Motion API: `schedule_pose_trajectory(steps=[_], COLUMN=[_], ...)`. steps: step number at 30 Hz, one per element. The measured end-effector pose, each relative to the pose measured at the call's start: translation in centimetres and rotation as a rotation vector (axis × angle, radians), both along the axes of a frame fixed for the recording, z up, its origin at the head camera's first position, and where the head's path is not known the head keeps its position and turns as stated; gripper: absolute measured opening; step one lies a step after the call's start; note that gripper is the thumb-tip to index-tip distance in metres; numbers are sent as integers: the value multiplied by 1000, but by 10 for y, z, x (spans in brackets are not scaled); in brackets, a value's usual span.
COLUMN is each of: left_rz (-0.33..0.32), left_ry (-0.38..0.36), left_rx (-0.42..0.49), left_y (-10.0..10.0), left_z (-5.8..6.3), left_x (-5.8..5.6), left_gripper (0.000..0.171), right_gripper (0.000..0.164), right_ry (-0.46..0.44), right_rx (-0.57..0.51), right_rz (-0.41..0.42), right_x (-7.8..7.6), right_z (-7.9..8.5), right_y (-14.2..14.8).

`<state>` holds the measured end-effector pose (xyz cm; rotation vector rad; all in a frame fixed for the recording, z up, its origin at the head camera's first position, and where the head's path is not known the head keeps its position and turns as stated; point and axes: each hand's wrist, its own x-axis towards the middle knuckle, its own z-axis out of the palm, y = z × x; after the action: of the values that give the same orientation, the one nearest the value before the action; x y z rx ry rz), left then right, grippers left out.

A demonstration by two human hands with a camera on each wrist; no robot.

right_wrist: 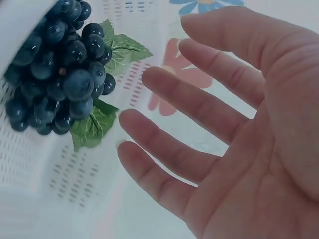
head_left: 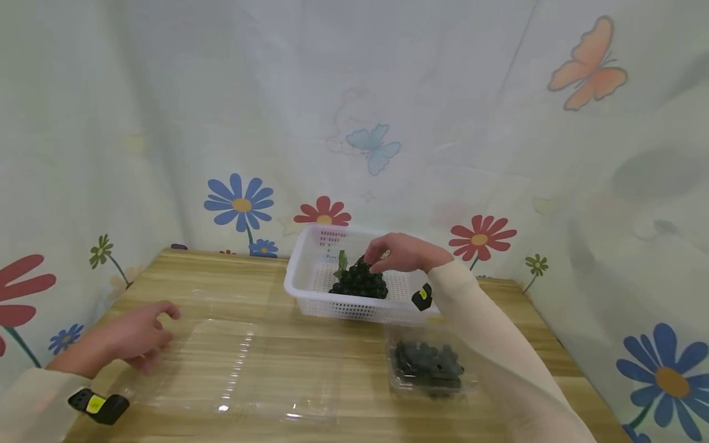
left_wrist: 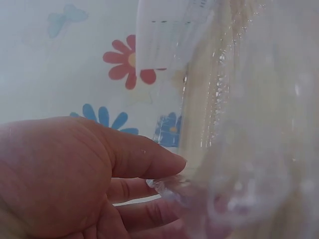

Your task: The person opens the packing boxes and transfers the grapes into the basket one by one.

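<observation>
My right hand (head_left: 407, 251) is over the white basket (head_left: 354, 317), its fingers relaxed and spread beside a bunch of dark grapes (head_left: 360, 282). In the right wrist view the palm holds nothing, and the grapes (right_wrist: 65, 74) with green leaves (right_wrist: 94, 124) lie apart from the fingertips (right_wrist: 130, 119). At the left, my left hand (head_left: 138, 335) is at a clear, opened plastic clamshell box (head_left: 240, 363). Up close, the thumb (left_wrist: 144, 157) and fingers pinch the box's thin rim (left_wrist: 172, 185); part of those fingers shows blurred through the plastic.
A second clear plastic box (head_left: 426, 369) with dark grapes inside stands in front of the basket, next to my right forearm. Wood-grain table (head_left: 354, 394) lies under everything. A printed flower curtain (head_left: 388, 92) closes off the back and sides.
</observation>
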<state>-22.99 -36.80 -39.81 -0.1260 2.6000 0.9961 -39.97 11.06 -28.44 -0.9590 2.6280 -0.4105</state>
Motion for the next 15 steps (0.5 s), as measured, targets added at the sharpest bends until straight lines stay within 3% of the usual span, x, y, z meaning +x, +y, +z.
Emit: schedule_pose_trajectory(steps=[8, 15], left_rz=[-9, 34], left_ry=[-35, -89], left_rx=[-2, -24], left_y=[-11, -14], left_z=[-1, -2], left_x=[-3, -10], left_gripper=[46, 47], right_gripper=[25, 27], right_ry=[13, 27], right_rx=[23, 6], right_rz=[49, 53], right_x=[41, 59], right_z=[2, -2], right_y=[33, 56])
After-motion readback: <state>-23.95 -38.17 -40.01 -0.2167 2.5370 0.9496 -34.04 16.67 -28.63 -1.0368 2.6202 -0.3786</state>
